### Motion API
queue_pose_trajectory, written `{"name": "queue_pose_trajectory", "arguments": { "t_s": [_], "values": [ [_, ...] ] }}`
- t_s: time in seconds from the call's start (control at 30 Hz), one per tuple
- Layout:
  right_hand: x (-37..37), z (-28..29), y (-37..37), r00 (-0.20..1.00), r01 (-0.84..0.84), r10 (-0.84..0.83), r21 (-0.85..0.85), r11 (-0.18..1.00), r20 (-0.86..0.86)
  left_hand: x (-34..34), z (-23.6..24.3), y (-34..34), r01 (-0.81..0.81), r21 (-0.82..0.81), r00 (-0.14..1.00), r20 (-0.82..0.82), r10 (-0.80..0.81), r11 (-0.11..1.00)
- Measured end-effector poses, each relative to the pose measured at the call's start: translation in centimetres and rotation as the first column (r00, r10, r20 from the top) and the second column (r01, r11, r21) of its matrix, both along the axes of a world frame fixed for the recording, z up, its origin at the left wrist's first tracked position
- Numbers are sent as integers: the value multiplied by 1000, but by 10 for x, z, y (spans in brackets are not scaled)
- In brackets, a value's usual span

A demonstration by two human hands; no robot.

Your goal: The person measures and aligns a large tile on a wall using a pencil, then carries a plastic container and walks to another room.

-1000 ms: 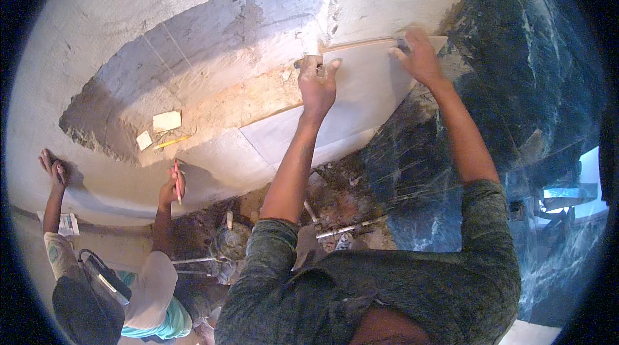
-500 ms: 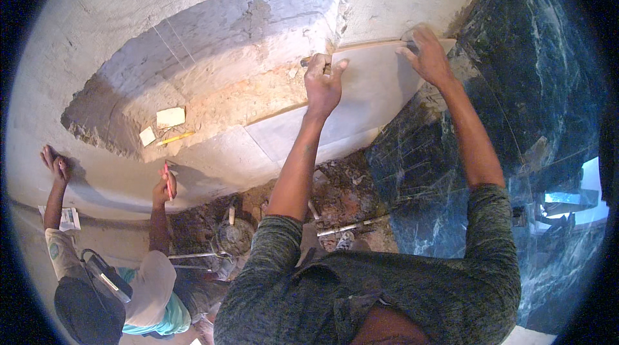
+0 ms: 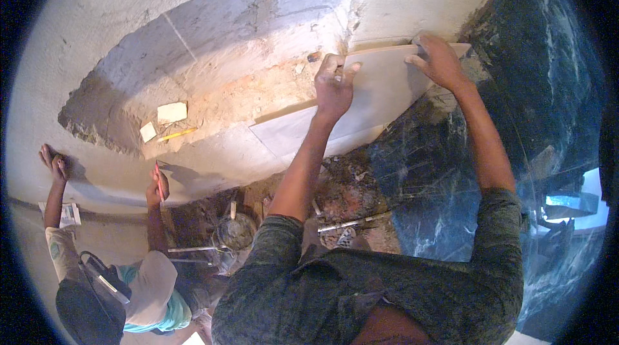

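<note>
A pale, wide tile (image 3: 387, 90) with a step cut out of its upper left lies against the wall under a rough recess (image 3: 258, 29). At the step's corner my left hand (image 3: 334, 90) has its fingers curled over the tile's edge, thumb pointing up. Farther right, my right hand (image 3: 442, 64) grips the top edge, with its fingers reaching over it and its thumb on the face. The fingertips behind the tile are hidden. A small dark hole (image 3: 314, 57) shows in the recess beside my left hand.
At left, a co-worker's hand (image 3: 157, 190) holds a red pencil (image 3: 160, 180); the other hand (image 3: 55, 164) rests on the wall. Two pale pieces (image 3: 172, 112) and a yellow pencil (image 3: 176, 134) lie on the recess ledge. Dark marbled tiles (image 3: 451, 171) cover the right. Below stands a bucket (image 3: 236, 232).
The whole view has shifted slightly. My left fingers have drawn back from the small hole, and my right hand keeps its hold. The co-worker's pencil hand has moved left.
</note>
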State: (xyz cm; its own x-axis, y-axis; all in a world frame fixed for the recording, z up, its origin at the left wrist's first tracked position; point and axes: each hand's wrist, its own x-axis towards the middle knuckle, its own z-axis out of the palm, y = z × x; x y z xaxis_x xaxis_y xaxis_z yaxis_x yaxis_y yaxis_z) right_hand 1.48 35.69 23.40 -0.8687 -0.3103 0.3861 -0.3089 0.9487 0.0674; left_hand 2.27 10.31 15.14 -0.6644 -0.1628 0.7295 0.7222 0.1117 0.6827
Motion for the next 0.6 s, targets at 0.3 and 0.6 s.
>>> {"name": "queue_pose_trajectory", "arguments": {
  "t_s": [0.3, 0.6],
  "values": [
    [-10, 9, -8, 979, -70, 60, 44, 997, 196, 7, -4, 6, -83, 10, 987, 140, 80, 997],
    [-4, 7, -7, 985, -83, 77, 29, 996, 155, 14, -20, 16, 63, -39, 955, 292, -49, 997]
  ]
}}
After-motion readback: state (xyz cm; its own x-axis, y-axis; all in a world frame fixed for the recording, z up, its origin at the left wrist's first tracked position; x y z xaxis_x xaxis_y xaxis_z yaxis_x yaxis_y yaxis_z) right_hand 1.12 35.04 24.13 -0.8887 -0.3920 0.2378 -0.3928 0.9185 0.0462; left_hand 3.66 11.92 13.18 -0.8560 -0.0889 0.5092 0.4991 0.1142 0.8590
